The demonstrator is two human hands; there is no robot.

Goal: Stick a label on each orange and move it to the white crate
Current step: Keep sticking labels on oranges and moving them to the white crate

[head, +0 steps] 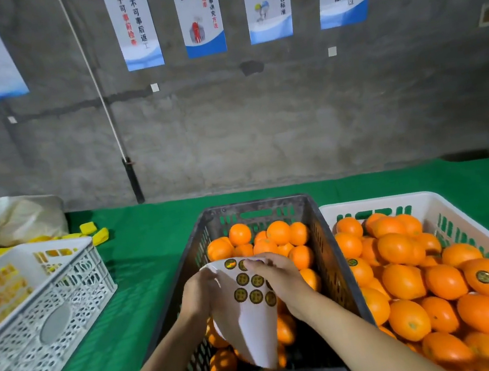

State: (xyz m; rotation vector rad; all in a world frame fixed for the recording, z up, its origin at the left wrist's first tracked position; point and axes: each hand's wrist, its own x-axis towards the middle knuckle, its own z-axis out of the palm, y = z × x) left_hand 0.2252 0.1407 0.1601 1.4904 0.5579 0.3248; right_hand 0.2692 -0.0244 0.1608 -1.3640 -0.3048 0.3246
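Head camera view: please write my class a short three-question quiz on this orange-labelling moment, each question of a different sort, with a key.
1. True or false: the sticker sheet is held over the black crate.
2. Multiple choice: where do oranges with stickers on them show? A the black crate; B the white crate on the right; C in neither.
3. Short answer: which grip holds the sheet's left edge?

Key: 1 true. 2 B; one labelled orange lies near its right wall. 3 the left grip.
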